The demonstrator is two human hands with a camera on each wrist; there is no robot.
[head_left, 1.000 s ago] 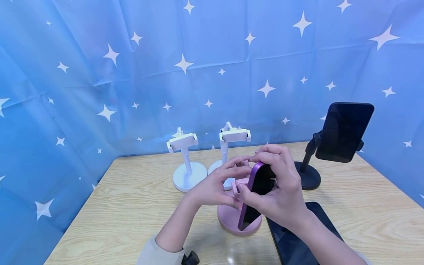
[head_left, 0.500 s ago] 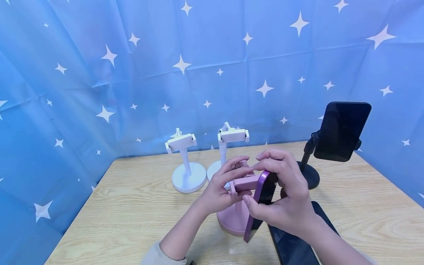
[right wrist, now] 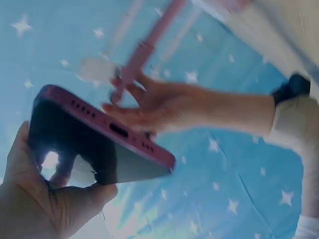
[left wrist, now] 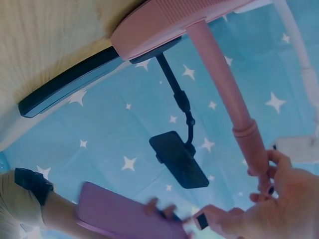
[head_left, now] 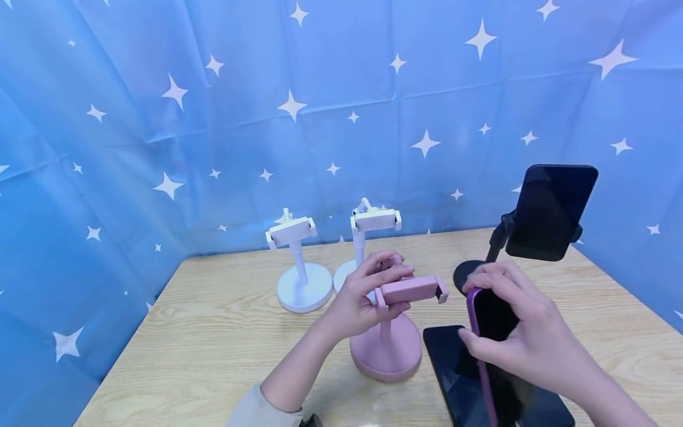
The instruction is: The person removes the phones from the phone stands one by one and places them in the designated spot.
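My left hand (head_left: 356,301) holds the upper part of a pink phone stand (head_left: 386,359), just behind its clamp (head_left: 413,289). Nothing sits in that clamp, and the stand's round base rests on the table. To the right, my right hand (head_left: 539,335) grips a purple-edged phone (head_left: 493,317) by its long edges, thumb on one side and fingers on the other. The phone is apart from the stand, above a dark tablet (head_left: 453,379). In the right wrist view the phone's bottom edge (right wrist: 118,130) with its charging port faces the camera.
Two white phone stands (head_left: 304,289) stand behind on the left, their clamps holding nothing. At the back right, a black stand (head_left: 496,240) bears a black phone (head_left: 552,212). A starry blue curtain (head_left: 341,118) hangs behind the wooden table (head_left: 213,344).
My right hand has drawn the purple phone away from the pink clamp, to the right and toward me. The left hand stays on the stand, whose clamp now shows fully.
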